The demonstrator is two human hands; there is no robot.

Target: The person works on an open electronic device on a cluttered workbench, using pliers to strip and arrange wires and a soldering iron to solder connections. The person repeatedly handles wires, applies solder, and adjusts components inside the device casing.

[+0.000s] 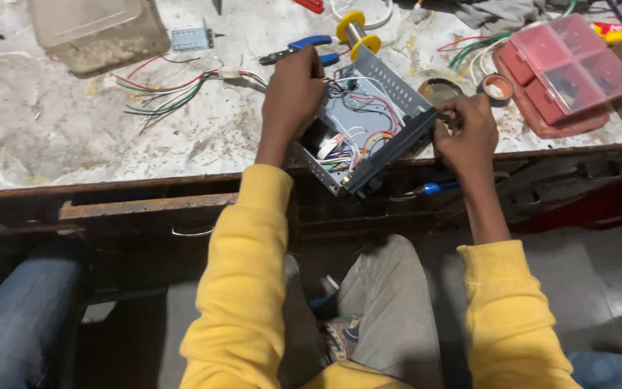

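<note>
An open metal box (368, 119) with coloured wires and a circuit board inside lies tilted at the near edge of the worn white workbench (52, 137). My left hand (291, 97) grips the box's left side, fingers curled over its far wall. At the right end of the box's black front panel, my right hand (469, 130) pinches the panel, with a blue-handled tool (435, 188) just under the wrist. Both sleeves are yellow.
Blue-handled pliers (304, 49) and a yellow spool (355, 32) lie behind the box. A bundle of coloured wires (174, 90) lies to the left, a red compartment case (566, 68) and tape rolls (498, 87) to the right. Another person's knee in jeans (16, 317) shows at lower left.
</note>
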